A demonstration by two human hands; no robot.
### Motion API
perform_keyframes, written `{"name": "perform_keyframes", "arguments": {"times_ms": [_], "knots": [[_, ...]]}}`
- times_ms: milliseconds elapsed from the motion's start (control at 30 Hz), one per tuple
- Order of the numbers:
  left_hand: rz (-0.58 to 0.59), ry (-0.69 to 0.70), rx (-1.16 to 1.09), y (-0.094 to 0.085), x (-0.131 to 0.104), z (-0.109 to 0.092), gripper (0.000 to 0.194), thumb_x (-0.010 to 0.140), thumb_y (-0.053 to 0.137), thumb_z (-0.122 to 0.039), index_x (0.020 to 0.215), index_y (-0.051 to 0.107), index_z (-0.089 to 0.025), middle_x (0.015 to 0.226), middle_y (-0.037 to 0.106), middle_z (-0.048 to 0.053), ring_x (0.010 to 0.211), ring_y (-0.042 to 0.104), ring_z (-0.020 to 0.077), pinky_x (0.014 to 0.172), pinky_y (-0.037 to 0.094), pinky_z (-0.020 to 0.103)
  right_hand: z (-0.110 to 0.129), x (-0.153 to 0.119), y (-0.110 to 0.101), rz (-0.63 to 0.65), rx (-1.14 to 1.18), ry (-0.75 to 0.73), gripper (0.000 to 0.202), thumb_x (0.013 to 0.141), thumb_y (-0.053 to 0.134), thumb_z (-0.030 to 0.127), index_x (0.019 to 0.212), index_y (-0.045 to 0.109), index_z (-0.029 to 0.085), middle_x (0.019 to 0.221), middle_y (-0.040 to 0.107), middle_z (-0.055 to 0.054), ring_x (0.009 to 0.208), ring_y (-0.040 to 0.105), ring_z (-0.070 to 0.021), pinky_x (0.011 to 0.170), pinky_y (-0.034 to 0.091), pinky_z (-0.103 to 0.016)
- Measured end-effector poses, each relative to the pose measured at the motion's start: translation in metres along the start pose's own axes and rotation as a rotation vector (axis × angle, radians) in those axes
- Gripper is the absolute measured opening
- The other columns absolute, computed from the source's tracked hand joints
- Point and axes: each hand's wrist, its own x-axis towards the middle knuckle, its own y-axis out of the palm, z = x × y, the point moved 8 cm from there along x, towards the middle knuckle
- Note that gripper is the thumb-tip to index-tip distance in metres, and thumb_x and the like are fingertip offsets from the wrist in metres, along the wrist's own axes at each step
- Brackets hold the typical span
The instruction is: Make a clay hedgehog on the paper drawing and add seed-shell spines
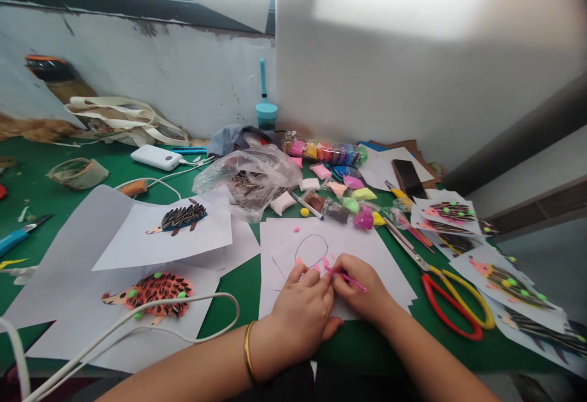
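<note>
White paper point(376, 249) lies in front of me, with a hedgehog-like outline point(312, 238) drawn in dark line and small pink clay pieces point(326, 262) along its lower edge. My left hand point(305, 304) rests on the sheet beside those pieces, fingers bent together; whether they pinch anything is hidden. A thin pink tool point(353, 280) is pinched in my right hand point(364, 286), its tip close to the left fingers. A pink clay dot point(296, 229) and a yellow clay ball point(304, 212) are beyond the outline.
Red-and-yellow scissors point(452, 292) lie at right near seed hedgehog pictures point(509, 283). More pictures point(165, 246) and a white cable point(183, 299) are at left. Behind are a plastic bag of seeds point(250, 179), clay packets point(364, 217), a phone point(408, 177) and a power bank point(156, 157).
</note>
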Motion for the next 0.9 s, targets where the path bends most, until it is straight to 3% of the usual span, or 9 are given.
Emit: {"name": "perform_keyframes", "arguments": {"times_ms": [233, 467, 667, 900], "knots": [[-0.013, -0.005, -0.043, -0.002, 0.001, 0.006, 0.047, 0.092, 0.055, -0.048, 0.124, 0.058, -0.014, 0.122, 0.066, 0.008, 0.106, 0.054, 0.0259, 0.105, 0.028, 0.047, -0.01, -0.002, -0.01, -0.084, 0.053, 0.11, 0.008, 0.075, 0.048, 0.016, 0.075, 0.052, 0.023, 0.069, 0.059, 0.001, 0.065, 0.055, -0.0165, 0.061, 0.042, -0.027], [-0.04, -0.031, -0.072, -0.013, 0.008, 0.011, 0.024, 0.09, 0.059, -0.043, 0.098, 0.062, -0.02, 0.101, 0.065, 0.004, 0.104, 0.054, 0.023, 0.106, 0.028, 0.044, -0.014, -0.002, -0.018, -0.144, -0.011, 0.17, 0.007, 0.075, 0.048, 0.018, 0.072, 0.051, 0.024, 0.065, 0.058, 0.002, 0.062, 0.055, -0.0172, 0.058, 0.04, -0.027], [-0.015, -0.033, -0.004, -0.009, 0.007, 0.012, 0.038, 0.09, 0.06, -0.046, 0.117, 0.059, -0.02, 0.109, 0.063, 0.005, 0.109, 0.051, 0.025, 0.107, 0.026, 0.046, -0.018, -0.001, -0.022, -0.153, 0.043, 0.201, 0.006, 0.08, 0.05, 0.021, 0.077, 0.054, 0.023, 0.069, 0.061, 0.002, 0.064, 0.058, -0.0172, 0.061, 0.043, -0.028], [-0.043, -0.044, -0.004, -0.016, 0.009, 0.021, 0.021, 0.091, 0.059, -0.041, 0.089, 0.064, -0.021, 0.096, 0.064, 0.002, 0.105, 0.052, 0.022, 0.106, 0.025, 0.045, -0.016, 0.005, -0.015, -0.097, 0.12, 0.104, 0.016, 0.09, 0.05, 0.027, 0.091, 0.065, 0.023, 0.088, 0.07, -0.003, 0.082, 0.064, -0.0201, 0.075, 0.05, -0.032]]}}
